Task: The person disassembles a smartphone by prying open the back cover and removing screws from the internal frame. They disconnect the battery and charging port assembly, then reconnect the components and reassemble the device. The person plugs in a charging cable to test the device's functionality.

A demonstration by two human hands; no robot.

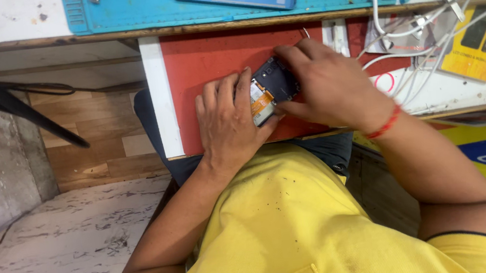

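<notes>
The 2 hands meet over an open phone (pixel 274 86) that lies on a red board (pixel 207 69). The left hand (pixel 227 123) lies flat on the board with its fingers pressed down on the near end of the phone, by an orange strip (pixel 261 102). The right hand (pixel 327 84) curls over the far end, and its fingers pinch the dark edge of the phone. A red thread band (pixel 385 124) sits on the right wrist. A blue mat (pixel 136 10) lies on the table past the board. White wires (pixel 423 30) lie to the right, near a yellow card (pixel 484 48).
</notes>
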